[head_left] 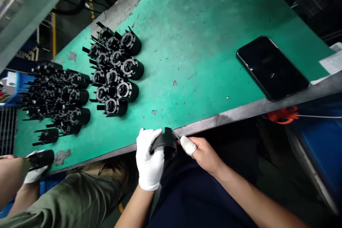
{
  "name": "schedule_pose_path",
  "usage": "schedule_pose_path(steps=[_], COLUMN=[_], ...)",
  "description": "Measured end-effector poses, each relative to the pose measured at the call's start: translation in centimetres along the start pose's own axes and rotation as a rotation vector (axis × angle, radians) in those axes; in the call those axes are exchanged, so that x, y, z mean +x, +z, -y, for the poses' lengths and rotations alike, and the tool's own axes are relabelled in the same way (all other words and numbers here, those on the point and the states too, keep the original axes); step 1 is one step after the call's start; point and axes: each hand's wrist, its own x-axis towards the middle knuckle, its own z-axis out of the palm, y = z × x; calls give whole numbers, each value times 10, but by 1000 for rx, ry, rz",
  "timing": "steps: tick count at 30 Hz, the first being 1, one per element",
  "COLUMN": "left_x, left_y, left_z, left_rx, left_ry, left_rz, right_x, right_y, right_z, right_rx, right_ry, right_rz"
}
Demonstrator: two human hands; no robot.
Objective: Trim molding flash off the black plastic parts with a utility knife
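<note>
My left hand (150,160), in a white glove, grips a black round hollow plastic part (167,142) at the table's front edge. Its fingers wrap round the part's left side, some of them inside the opening. Just right of the part is my right hand (200,151), bare except for a white cover on the thumb. Thumb and fingers are pinched together, pointing at the part's rim. A thin dark thing seems to stick out from the pinch toward the rim, too small to name.
Several similar black parts (129,69) stand grouped on the green table (187,42), with another dense cluster (64,94) farther left. A phone (272,67) lies at right, with orange scissor-like handles (283,114) below the edge. At lower left, a co-worker's gloved hand (34,174) holds a black part.
</note>
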Motion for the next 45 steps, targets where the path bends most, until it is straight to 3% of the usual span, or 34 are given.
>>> schedule_pose_path(steps=[13, 20, 24, 30, 34, 37, 39, 42, 45], left_x=[-3, -4, -5, -3, -3, -10, -17, -25, -28], left_y=[2, 2, 1, 6, -4, -31, -50, -66, -63], left_z=[2, 3, 3, 1, -9, -19, -23, -25, -24], left_rx=[-14, 0, -7, -5, -27, -132, -293, -516, -575], left_ry=[14, 11, 26, 17, -21, -64, -65, -85, -166], left_rz=[-24, -28, -23, -35, -6, 83, 71, 120, 244], right_x=[5, -12, -15, -14, -16, -15, -14, -9, -6], right_y=[-1, 4, 9, 17, 21, 21, 23, 36, 55], right_z=[-5, 0, 5, 5, 3, 8, 16, 29, 31], right_rx=[-79, -45, -58, -149, -243, -244, -154, 64, 163], right_ry=[-18, -72, -133, -138, -210, -263, -266, -201, -124], right_rz=[20, -49, -2, -230, -141, -191, -173, -9, 178])
